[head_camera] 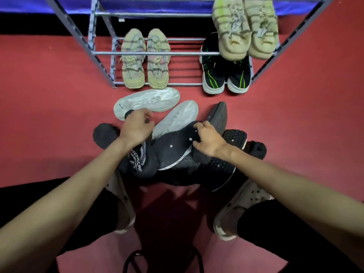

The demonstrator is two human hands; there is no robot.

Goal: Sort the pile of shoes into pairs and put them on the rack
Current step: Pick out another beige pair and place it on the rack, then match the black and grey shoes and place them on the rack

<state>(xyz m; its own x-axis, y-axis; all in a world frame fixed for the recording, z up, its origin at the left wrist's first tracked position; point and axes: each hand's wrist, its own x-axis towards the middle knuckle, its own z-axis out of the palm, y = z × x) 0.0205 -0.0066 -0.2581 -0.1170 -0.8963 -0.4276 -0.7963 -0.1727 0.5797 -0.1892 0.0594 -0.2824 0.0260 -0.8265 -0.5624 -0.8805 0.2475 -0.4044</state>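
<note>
A pile of shoes lies on the red floor in front of a grey metal rack. Two pale shoes lie sole-up: one nearest the rack, another leaning into the pile. Several black shoes are heaped below them. My left hand has its fingers curled round the dark collar of a shoe at the pile's left. My right hand grips a black shoe with white dots in the middle. On the rack stand a beige pair, a black-and-green pair and a cream pair.
My feet in grey clogs stand on either side of the pile. A blue cloth hangs behind the rack. A black stool frame shows at the bottom edge. Bare rack bars lie between the beige and black-and-green pairs.
</note>
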